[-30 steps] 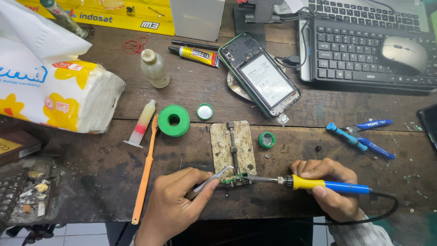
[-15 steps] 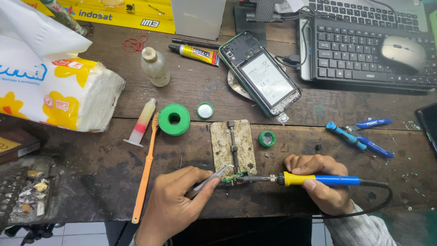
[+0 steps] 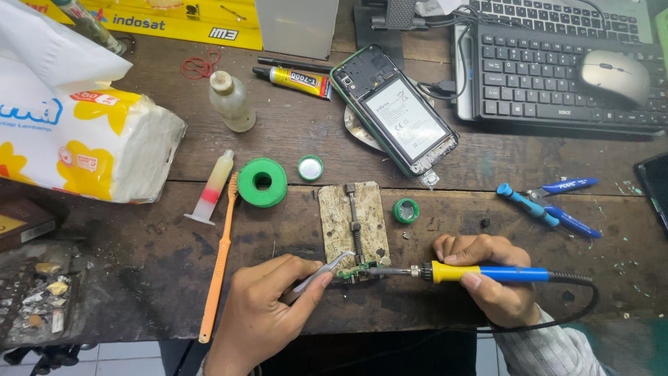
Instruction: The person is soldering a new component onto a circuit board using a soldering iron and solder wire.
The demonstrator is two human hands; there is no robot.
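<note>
The left hand (image 3: pixel 261 313) has its fingers closed around thin metal tweezers (image 3: pixel 321 270), whose tips press on a small green circuit board (image 3: pixel 356 271) at the near end of the worn beige metal board holder (image 3: pixel 350 219). The right hand (image 3: pixel 490 278) grips a blue and yellow soldering iron (image 3: pixel 480 272), fingers wrapped tight, and its tip touches the same board from the right side. It seems the soldering is in the middle; the joint itself is too small to judge. Left of the holder lie one green solder spool (image 3: pixel 262 182), one orange toothbrush (image 3: pixel 220 257) and one syringe (image 3: pixel 211 189). Behind the holder rests one opened phone (image 3: pixel 394 110) on the wooden counter (image 3: pixel 139 230). Two small round tins (image 3: pixel 310 168) are near the holder
</note>
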